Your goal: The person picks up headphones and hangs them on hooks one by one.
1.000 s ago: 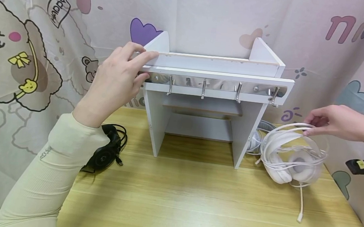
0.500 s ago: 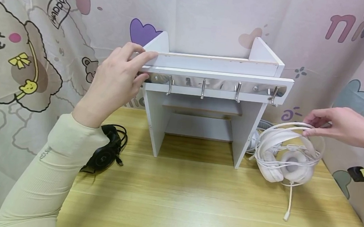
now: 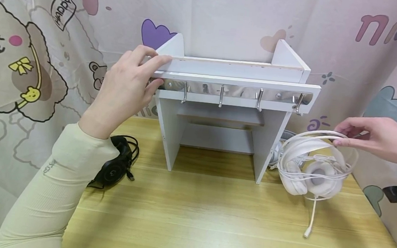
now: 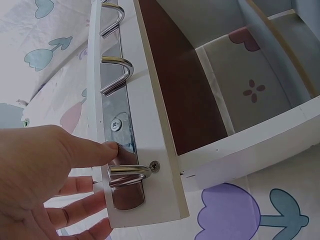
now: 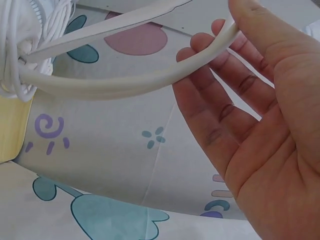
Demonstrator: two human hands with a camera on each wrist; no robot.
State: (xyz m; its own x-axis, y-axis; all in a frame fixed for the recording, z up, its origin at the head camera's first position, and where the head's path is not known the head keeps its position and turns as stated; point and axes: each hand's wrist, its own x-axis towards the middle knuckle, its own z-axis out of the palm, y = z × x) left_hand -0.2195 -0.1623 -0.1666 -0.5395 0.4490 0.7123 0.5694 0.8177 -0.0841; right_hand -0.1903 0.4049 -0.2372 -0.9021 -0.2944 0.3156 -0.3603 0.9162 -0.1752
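A white shelf unit stands on the desk, with a metal hook strip across its front. My left hand grips the left end of the hook board; in the left wrist view the thumb of that hand presses the strip beside the end hook. At the right, my right hand pinches the headband of a white headset, whose cable is wound round it and whose microphone hangs down. The right wrist view shows thumb and fingers of the hand on the white band.
A black headset with its cable lies on the desk left of the shelf unit. Another headset, partly hidden, is by the unit's right side. A printed curtain hangs behind and at both sides.
The white headset first swung left with my right hand, then rose slightly, its microphone tilting further left. My left hand stays on the hook board.
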